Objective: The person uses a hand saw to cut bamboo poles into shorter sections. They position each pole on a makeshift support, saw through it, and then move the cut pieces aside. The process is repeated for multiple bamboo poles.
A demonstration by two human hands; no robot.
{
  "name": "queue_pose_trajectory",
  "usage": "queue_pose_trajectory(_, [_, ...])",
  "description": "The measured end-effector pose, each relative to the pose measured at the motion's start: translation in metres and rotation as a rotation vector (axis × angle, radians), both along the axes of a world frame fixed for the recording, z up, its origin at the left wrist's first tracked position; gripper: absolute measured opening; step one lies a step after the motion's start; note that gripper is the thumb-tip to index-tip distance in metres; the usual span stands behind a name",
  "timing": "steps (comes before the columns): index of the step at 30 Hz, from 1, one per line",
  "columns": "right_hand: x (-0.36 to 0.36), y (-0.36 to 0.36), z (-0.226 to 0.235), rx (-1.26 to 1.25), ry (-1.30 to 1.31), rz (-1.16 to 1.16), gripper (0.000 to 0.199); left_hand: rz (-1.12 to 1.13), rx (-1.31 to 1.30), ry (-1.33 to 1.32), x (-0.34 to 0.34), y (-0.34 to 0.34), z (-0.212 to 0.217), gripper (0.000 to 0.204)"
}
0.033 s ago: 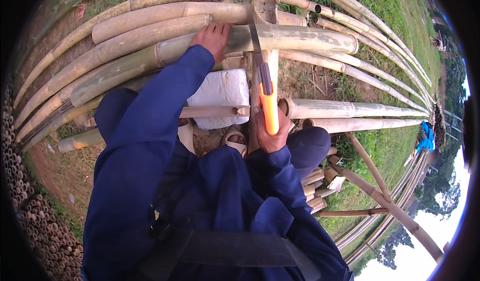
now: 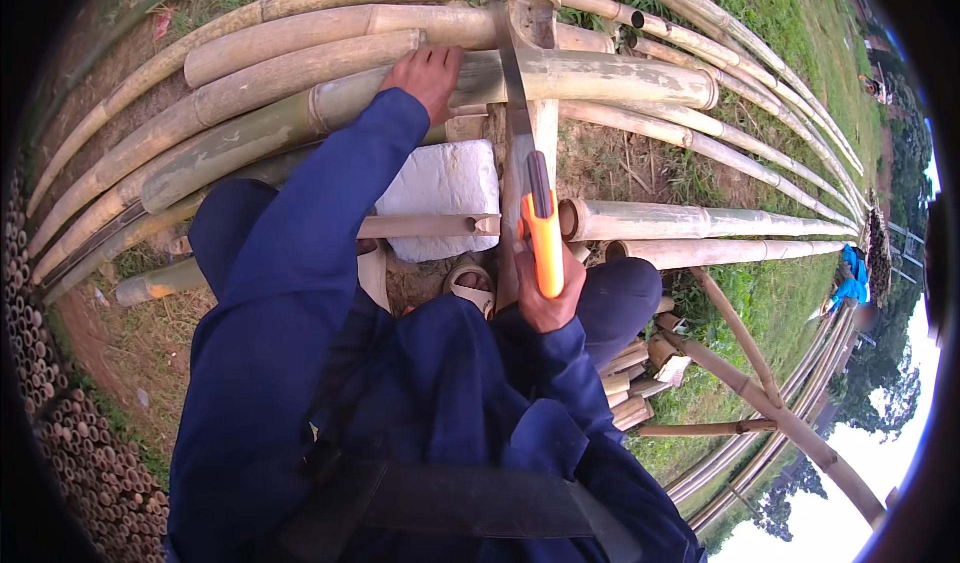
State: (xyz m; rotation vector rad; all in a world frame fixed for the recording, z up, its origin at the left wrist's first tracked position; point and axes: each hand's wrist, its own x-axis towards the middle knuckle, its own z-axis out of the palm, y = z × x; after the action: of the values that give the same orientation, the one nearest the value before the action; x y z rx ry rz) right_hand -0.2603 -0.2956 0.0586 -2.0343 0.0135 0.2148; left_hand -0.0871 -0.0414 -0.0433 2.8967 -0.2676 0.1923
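My right hand (image 2: 552, 303) is wrapped round the orange handle of a hand saw (image 2: 516, 88). Its long blade runs away from me and lies across a thick bamboo pole (image 2: 620, 78). On the same pole, left of the blade, my left hand (image 2: 430, 78) presses down with its fingers curled over the far side. Under the pole at the blade stands an upright-looking bamboo support (image 2: 541, 133) with a notch near its far end. How deep the blade sits in the pole I cannot tell.
A white block (image 2: 445, 188) lies before my feet, with a short bamboo piece (image 2: 430, 225) across it. Several bamboo poles (image 2: 330, 31) lie to the left and more (image 2: 710, 221) to the right. Cut pieces (image 2: 630, 388) are heaped by my right knee. Stacked bamboo (image 2: 90, 453) stands lower left.
My right hand has drawn the saw back toward me, so more blade shows on my side of the pole. My left hand and the pole stay in place.
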Motion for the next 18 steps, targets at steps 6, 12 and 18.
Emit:
queue_pose_trajectory(6, [-0.084,-0.032,0.032,-0.195,-0.068,0.008,0.040,-0.001,-0.047,0.135,0.013,0.002,0.004,0.065])
queue_pose_trajectory(12, [0.035,0.013,0.006,0.017,-0.121,-0.001,0.015,-0.023,-0.045,0.158,0.029,0.009,0.003,0.076])
queue_pose_trajectory(18, [-0.054,-0.027,0.024,-0.079,-0.002,0.027,0.037,-0.027,-0.053,0.235,0.024,0.015,0.010,0.069])
